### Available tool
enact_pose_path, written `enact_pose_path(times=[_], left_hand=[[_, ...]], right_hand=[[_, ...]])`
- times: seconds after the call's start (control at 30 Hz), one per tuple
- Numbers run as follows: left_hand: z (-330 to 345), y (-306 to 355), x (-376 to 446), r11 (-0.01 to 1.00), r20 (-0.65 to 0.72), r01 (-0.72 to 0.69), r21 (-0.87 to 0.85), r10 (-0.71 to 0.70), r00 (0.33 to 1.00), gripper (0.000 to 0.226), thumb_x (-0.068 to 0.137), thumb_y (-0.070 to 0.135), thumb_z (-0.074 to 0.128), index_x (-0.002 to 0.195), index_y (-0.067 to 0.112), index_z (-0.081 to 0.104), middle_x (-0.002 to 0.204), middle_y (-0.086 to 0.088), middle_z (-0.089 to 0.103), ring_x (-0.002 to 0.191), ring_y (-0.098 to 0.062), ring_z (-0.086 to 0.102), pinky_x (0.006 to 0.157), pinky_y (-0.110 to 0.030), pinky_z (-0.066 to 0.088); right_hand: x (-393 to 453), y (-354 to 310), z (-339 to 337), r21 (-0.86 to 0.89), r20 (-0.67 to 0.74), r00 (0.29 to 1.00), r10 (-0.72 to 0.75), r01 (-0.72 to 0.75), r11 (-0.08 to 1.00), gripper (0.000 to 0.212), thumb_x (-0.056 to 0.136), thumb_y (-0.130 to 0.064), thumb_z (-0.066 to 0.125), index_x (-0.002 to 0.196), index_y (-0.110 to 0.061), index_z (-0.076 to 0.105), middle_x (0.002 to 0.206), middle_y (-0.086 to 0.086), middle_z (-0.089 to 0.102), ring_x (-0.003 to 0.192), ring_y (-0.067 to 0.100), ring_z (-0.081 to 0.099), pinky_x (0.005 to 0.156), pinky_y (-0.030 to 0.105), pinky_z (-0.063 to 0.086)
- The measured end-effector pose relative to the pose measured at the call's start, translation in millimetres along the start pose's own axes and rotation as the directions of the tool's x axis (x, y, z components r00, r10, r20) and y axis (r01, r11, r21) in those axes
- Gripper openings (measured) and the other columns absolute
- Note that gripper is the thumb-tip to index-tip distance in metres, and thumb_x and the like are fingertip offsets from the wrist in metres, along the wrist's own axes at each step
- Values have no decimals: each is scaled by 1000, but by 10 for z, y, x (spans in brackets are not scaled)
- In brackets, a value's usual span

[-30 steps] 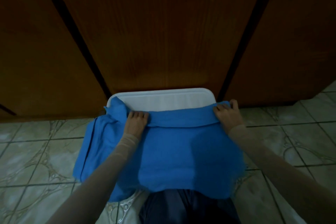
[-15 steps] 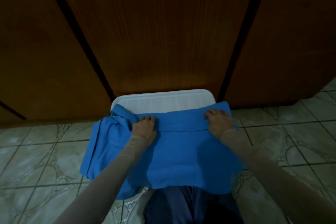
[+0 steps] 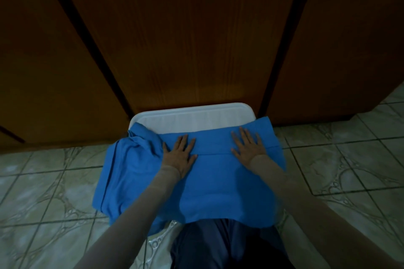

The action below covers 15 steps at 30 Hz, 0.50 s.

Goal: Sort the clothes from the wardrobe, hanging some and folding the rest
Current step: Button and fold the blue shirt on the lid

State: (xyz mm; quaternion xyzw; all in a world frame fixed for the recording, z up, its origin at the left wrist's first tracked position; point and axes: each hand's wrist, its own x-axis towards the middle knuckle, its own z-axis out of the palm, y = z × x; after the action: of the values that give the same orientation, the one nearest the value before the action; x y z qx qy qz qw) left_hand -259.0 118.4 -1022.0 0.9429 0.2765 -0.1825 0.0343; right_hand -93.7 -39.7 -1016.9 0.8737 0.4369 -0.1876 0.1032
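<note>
A bright blue garment (image 3: 209, 183) lies spread over a white plastic surface (image 3: 196, 119) in front of the wardrobe. Its far edge is folded back toward me into a narrow band. My left hand (image 3: 178, 152) lies flat on that band at the left, fingers straight and spread. My right hand (image 3: 248, 145) presses flat on the band at the right, fingers also spread. A bunched part of the garment (image 3: 140, 137) sits left of my left hand, and the left side hangs over the edge.
Dark brown wooden wardrobe doors (image 3: 185, 39) stand closed directly behind the white surface. Pale patterned floor tiles (image 3: 341, 166) surround it on both sides. Dark blue cloth (image 3: 220, 244) covers my lap at the bottom of the view.
Both hands let go of the folded edge they gripped, laid it down toward me, and now lie flat on the band with fingers spread.
</note>
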Motion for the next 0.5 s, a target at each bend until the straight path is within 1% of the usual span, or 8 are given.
enact_pose_path(times=[0.1, 0.17, 0.23, 0.27, 0.33, 0.4, 0.47, 0.5], left_hand=[[-71, -78, -48, 995, -67, 31, 94, -25, 997, 59, 100, 49, 15, 151, 23, 4, 159, -3, 2, 146, -19, 1, 112, -60, -4], [-133, -196, -91, 975, -188, 107, 193, -71, 980, 62, 98, 54, 14, 149, 19, 18, 156, -6, 17, 145, -23, 8, 105, -63, -18], [-189, -376, -135, 946, -239, 192, 259, -130, 962, 69, 94, 61, 12, 148, 18, 21, 155, -8, 19, 145, -26, 8, 96, -64, -28], [-205, -479, -156, 939, -238, 221, 262, -159, 958, 71, 93, 62, 13, 149, 18, 20, 155, -8, 19, 145, -26, 8, 96, -64, -28], [-226, -669, -222, 941, -272, 292, 174, -239, 932, 67, 96, 58, 16, 149, 17, 17, 154, -8, 20, 144, -26, 13, 104, -63, -18], [-261, -817, -315, 931, -374, 363, -37, -350, 859, 56, 100, 45, 23, 145, 12, 26, 147, -13, 30, 135, -29, 26, 110, -60, 5], [-281, -938, -417, 887, -430, 401, -227, -461, 777, 43, 100, 34, 31, 132, 6, 39, 131, -17, 40, 122, -32, 35, 102, -53, 25], [-272, -1000, -455, 861, -404, 415, -293, -505, 763, 38, 99, 30, 35, 128, 4, 40, 127, -17, 41, 120, -32, 36, 99, -49, 29]], right_hand=[[-25, -146, -90, 13, 27, 996, -82, 82, 997, 55, 104, -27, 18, 149, -21, -12, 155, 1, -23, 144, 17, -14, 114, 53, -3], [-27, -255, -150, 25, 28, 988, -151, 151, 988, 59, 102, -16, 27, 150, -22, -7, 155, 1, -22, 145, 16, -9, 115, 52, -1], [-16, -398, -203, 49, -6, 979, -203, 203, 978, 63, 99, -9, 35, 151, -23, 2, 156, 1, -17, 145, 17, -3, 117, 48, 2], [-10, -489, -225, 65, -32, 975, -218, 220, 973, 62, 98, -8, 37, 150, -22, 6, 157, 2, -14, 145, 18, 0, 117, 46, 3], [3, -705, -276, 103, -98, 967, -234, 244, 964, 59, 97, -9, 39, 150, -20, 14, 158, 4, -3, 144, 20, 6, 117, 42, 11], [15, -967, -332, 138, -163, 949, -269, 292, 947, 55, 96, -9, 43, 146, -17, 22, 154, 7, 14, 141, 23, 17, 112, 38, 22], [28, -1239, -366, 143, -205, 924, -322, 354, 924, 52, 94, -12, 47, 142, -16, 28, 147, 7, 26, 136, 23, 25, 105, 37, 29], [44, -1363, -372, 142, -221, 913, -342, 377, 915, 52, 93, -13, 49, 141, -16, 29, 145, 6, 28, 134, 23, 28, 103, 36, 31]])
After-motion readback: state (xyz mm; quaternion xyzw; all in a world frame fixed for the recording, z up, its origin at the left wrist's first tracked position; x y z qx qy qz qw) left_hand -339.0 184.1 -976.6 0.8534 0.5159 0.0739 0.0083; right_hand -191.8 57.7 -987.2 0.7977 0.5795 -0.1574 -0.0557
